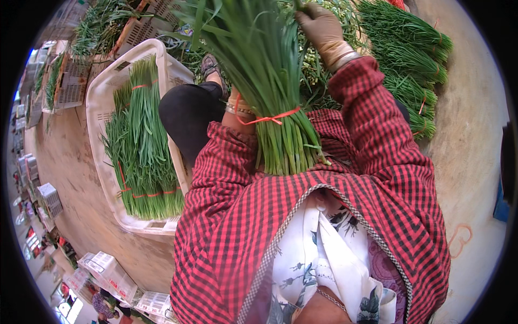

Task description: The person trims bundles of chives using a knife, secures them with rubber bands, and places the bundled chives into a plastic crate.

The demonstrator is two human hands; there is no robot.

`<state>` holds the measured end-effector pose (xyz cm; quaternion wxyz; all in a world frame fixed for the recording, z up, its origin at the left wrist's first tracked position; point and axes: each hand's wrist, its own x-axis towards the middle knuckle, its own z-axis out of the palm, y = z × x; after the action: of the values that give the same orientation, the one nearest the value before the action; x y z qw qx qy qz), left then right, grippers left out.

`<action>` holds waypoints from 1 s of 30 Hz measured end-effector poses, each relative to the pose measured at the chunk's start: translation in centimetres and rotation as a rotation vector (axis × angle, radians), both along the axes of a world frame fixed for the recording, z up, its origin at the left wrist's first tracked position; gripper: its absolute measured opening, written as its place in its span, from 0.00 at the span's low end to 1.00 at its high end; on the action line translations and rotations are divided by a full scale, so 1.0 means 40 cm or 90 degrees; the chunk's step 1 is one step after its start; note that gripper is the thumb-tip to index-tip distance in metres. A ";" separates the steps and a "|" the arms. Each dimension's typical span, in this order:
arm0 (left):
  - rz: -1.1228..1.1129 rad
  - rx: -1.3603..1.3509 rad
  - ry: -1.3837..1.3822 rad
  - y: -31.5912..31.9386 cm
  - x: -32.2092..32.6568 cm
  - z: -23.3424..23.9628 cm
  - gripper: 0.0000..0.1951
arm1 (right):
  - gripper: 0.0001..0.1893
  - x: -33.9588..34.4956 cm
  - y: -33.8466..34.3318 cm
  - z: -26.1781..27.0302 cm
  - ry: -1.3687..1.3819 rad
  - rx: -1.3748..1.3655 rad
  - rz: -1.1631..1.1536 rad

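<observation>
A large bundle of green garlic chives stands upright against my lap, its cut ends toward me, bound by a red tie. My left hand, mostly hidden, is behind the bundle; only the wrist with a beaded bracelet shows, so its fingers cannot be made out. At the bundle's leafy upper right, my right hand in a tan glove has its fingers closed on a green leaf blade. The white plastic crate to my left holds several tied bundles.
More tied bundles lie on the floor at the right. Loose greens are heaped beyond the held bundle. Crates with greens stand at the upper left. White crates and people are farther off at the lower left.
</observation>
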<state>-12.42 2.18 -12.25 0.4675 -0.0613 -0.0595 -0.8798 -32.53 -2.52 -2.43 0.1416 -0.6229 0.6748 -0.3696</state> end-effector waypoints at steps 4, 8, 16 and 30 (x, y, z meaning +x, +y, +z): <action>0.057 -0.005 -0.015 -0.017 0.033 0.025 0.28 | 0.31 -0.165 0.023 0.008 0.121 0.142 -0.087; 0.095 -0.005 -0.013 -0.028 0.054 0.037 0.28 | 0.33 -0.146 0.123 0.013 -0.092 0.145 0.057; 0.128 -0.012 -0.016 -0.015 0.077 0.059 0.29 | 0.17 0.010 0.298 0.157 -0.095 0.086 0.468; 0.181 -0.038 -0.027 -0.011 0.112 0.087 0.30 | 0.10 0.034 0.335 0.162 -0.064 0.142 0.383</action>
<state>-7.94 1.74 -8.79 0.5841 -0.0478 -0.1036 -0.8036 -31.16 10.90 4.06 0.3451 -0.7561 0.4889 -0.2648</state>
